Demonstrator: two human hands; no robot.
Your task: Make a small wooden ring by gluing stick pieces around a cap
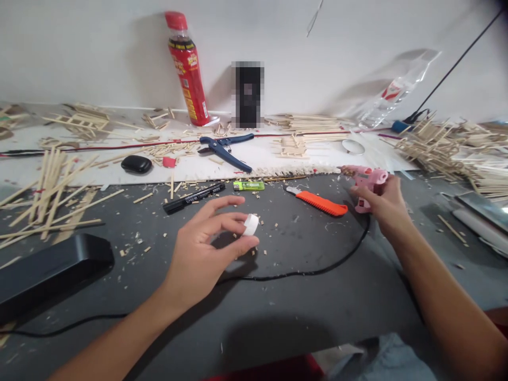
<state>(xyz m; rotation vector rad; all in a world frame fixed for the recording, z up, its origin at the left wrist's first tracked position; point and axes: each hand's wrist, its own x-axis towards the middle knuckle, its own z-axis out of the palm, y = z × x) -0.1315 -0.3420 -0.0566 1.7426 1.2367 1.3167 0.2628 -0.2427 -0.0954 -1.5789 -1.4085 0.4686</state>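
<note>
My left hand (202, 248) is over the middle of the dark grey tabletop, thumb and fingers closed on a small white ring-shaped piece (251, 225). What the piece is made of, I cannot tell. At the right, my right hand (391, 203) grips a pink hot glue gun (367, 180) from behind, its nozzle pointing left. A black cord runs from the gun's handle across the table to below my left hand. Between the two hands lies an orange utility knife (322, 203) with its blade toward the left. A green lighter (248, 186) and a black marker (194, 198) are beyond my left hand.
Blue-handled pliers (227, 151) rest on a white board along the wall. Behind them stand a red bottle (188, 74) and a blurred dark upright object (248, 98). Thin wooden sticks (47, 196) pile up on both sides. A dark box (59, 270) sits at left.
</note>
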